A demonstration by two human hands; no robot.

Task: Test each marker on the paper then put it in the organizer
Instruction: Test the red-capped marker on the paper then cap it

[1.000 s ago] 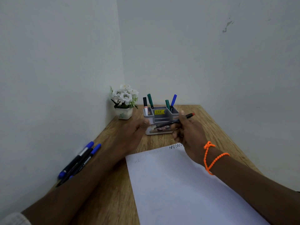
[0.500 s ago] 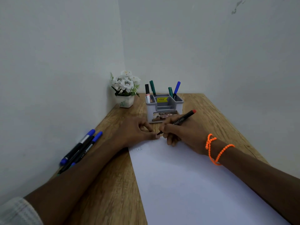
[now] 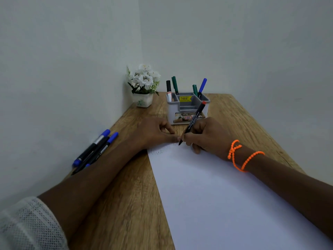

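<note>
I sit at a narrow wood-grain counter [image 3: 137,204] pushed into the corner of 2 plain pale walls. A white sheet of paper [image 3: 225,204] lies across its right half, running from my chest up toward the far end, with a faint scribble [image 3: 157,152] near its top left corner. At the far end stands a grey organizer [image 3: 188,110] with a yellow price sticker; 1 black-capped, 2 green and 1 blue marker stand in it. A small white pot of white flowers [image 3: 143,85] sits in the corner just left of it. Against the left wall, 3 loose markers [image 3: 95,148] lie side by side, touching, 2 with blue caps.

My right hand [image 3: 207,136], an orange beaded cord [image 3: 241,156] around its wrist, is closed in a writing grip around a black marker with a red end [image 3: 192,122], tip down on the top edge of the paper, red end tilted up toward the organizer. My left hand [image 3: 155,132] rests loosely curled, holding nothing, with its fingertips pressing the paper's top edge just beside the marker tip.

Half a second ago the marker lay at a flatter slant; now it stands steeper with its tip on the sheet. A second ago I held it up in front of the organizer, and a dark zigzag showed at the paper's top edge; my hand covers that spot now.
</note>
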